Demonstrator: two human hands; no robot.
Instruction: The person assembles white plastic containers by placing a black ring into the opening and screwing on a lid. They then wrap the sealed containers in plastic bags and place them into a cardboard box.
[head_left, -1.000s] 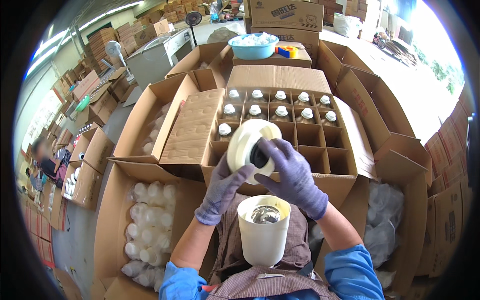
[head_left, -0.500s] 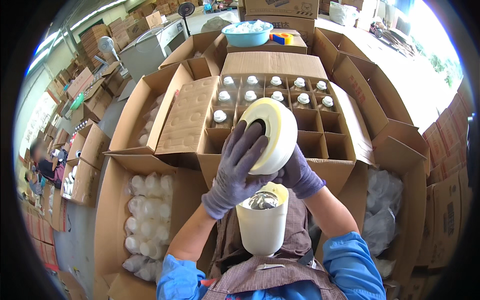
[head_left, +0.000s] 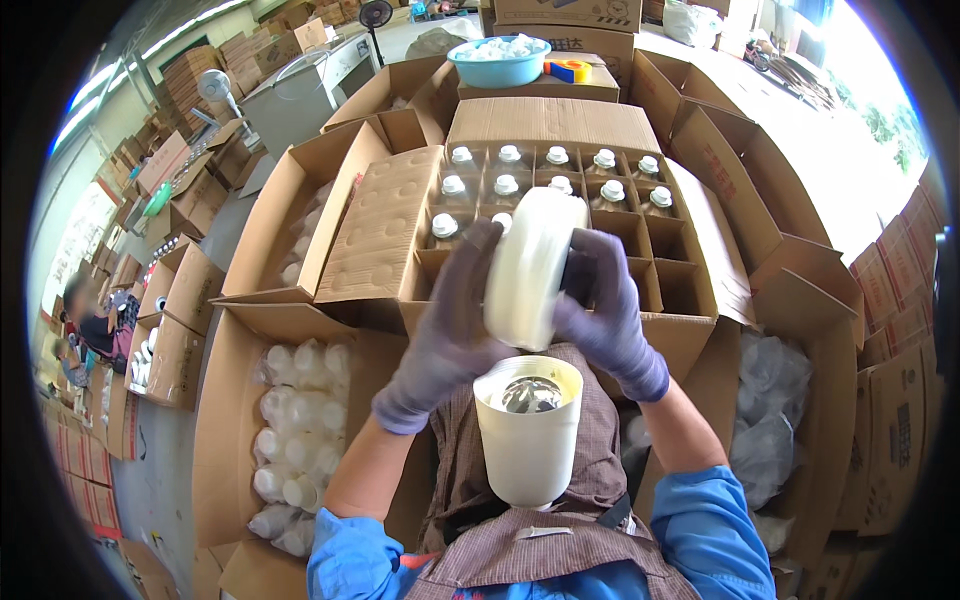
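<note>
Between my two gloved hands is a thick, round, cream-white piece (head_left: 535, 265), blurred by motion and tilted nearly on edge. Its kind cannot be made out. Fingers of my left hand (head_left: 440, 320) press against its left side, while my right hand (head_left: 612, 310) grips the opposite side. Just below, a cream-white cylindrical container (head_left: 528, 440) stands upright against my apron, with a shiny silver surface inside its open top. Beyond my hands, an open carton (head_left: 625, 335) with cardboard dividers holds several clear bottles (head_left: 506, 187) with white caps; its nearest right compartments show no bottles.
At the left, an open carton (head_left: 225, 440) holds several bagged white items (head_left: 300, 430). Clear plastic bags (head_left: 770, 420) fill a carton at the right. A blue basin (head_left: 500, 72) of white pieces and a tape dispenser (head_left: 568, 71) sit on a box at the back.
The round piece has turned from showing its face with a dark central hole to nearly edge-on. My right hand has come up along its right side; my left has shifted slightly left.
</note>
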